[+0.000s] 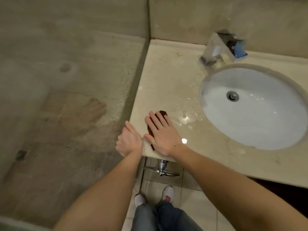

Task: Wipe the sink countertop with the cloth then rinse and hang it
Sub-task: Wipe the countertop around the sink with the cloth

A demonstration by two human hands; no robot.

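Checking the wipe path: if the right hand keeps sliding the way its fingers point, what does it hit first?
The right hand lies flat on the dark cloth, fingers pointing toward the back-left corner. Ahead is only bare countertop, then probably the back wall. The faucet sits right of that line.

Flat right hand point(162, 135) atop cloth point(150, 129)

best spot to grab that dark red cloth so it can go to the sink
Take the far tip of the cloth, coming from above on the sink side. It lies flat under the right hand, and only that end pokes out past the fingertips.
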